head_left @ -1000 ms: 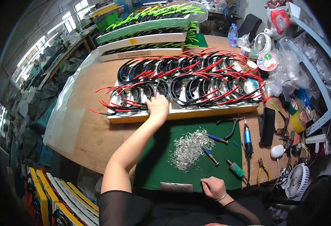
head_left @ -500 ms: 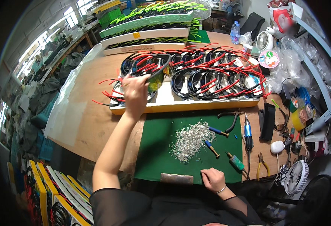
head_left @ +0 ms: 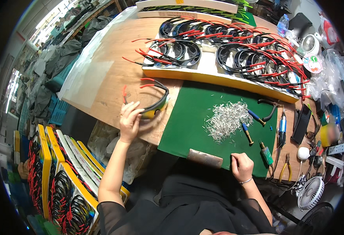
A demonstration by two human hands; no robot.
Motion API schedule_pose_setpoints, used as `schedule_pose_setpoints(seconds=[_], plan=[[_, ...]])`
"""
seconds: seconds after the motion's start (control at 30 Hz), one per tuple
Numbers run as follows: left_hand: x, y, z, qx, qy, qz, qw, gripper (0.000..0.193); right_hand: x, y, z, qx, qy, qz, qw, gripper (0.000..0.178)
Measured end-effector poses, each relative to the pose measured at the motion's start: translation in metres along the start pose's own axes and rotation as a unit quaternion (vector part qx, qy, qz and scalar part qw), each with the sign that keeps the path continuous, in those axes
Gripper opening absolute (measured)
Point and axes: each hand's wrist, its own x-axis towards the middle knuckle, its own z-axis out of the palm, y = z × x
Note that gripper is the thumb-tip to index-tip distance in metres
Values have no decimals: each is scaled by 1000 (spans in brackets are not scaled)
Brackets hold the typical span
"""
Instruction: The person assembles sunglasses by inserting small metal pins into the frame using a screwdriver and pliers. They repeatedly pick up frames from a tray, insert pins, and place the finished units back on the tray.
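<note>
My left hand point(head_left: 129, 122) is closed on a pair of sunglasses point(head_left: 163, 102) at one end of the front. They have a black frame, red temple tips and a yellow-green mirrored lens, and are held over the bare wood left of the green mat point(head_left: 187, 117). Curled in a fist, my right hand point(head_left: 242, 167) rests at the mat's near edge; whatever its fingers may hold is hidden. Beyond it on the mat lies a pile of small silvery pins point(head_left: 228, 121). Two blue-handled hand tools point(head_left: 256, 117) lie to the pile's right.
A yellow-edged tray point(head_left: 219, 80) of similar red-tipped glasses stands behind the mat. Black-handled pliers point(head_left: 269, 111), a blue pen-shaped power tool point(head_left: 283, 127), a green-handled tool point(head_left: 266, 154) and yellow-handled cutters point(head_left: 286, 167) lie right. Stacked trays of glasses point(head_left: 74, 176) stand at lower left.
My left hand has brought the sunglasses from above the tray back toward me, over the wood left of the mat. The view has shifted; my right hand stays at the mat's edge.
</note>
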Motion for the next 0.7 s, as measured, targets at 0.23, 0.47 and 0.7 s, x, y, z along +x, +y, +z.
schedule_pose_setpoints(seconds=[0.23, 0.47, 0.7], plan=[[19, -13, -47, -141, 270, -256, 918, 22, -4, -3, 3, -2, 6, 14, 1000, 10], [28, 123, -31, -169, 86, 97, 977, 26, 12, 2, -45, 273, -77, 264, 922, 18], [-1, 198, 17, -333, -143, 240, 900, 14, 15, 2, -69, 572, -183, 355, 716, 42]])
